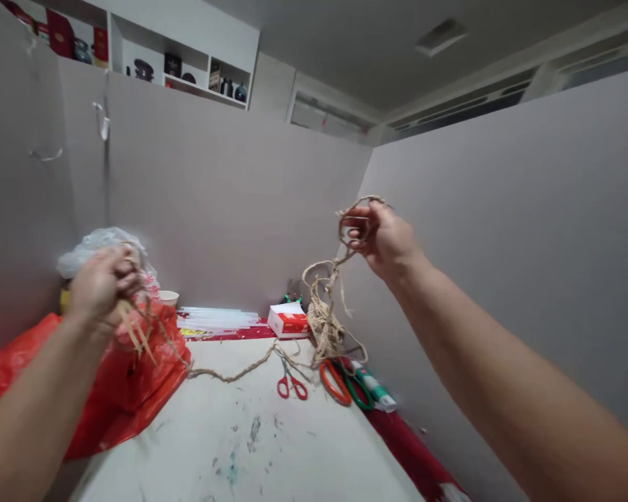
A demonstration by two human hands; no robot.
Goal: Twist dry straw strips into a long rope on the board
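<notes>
Raised at the left, my left hand (102, 282) is closed around jute twine, and several pale flat strips (136, 333) hang below its fingers. Motion blurs that hand, and the strips' kind is unclear. From it a strand of jute twine (230, 378) droops across the white tabletop (241, 446) to the right. My right hand (382, 237) is up in the air with its fingers closed on a loop of the twine. A tangled twine bundle (324, 324) hangs below it at the table's back right. Red-handled scissors (292, 385) lie near the strand.
A red plastic bag (130, 390) covers the left side, with a paper cup (168, 298) and clear bag (99, 244) behind. White sticks (217, 318) and a tissue pack (289, 322) lie at the back. Orange-handled scissors (335, 385) and green-handled scissors (360, 396) sit right. Grey partitions (220, 195) surround the table.
</notes>
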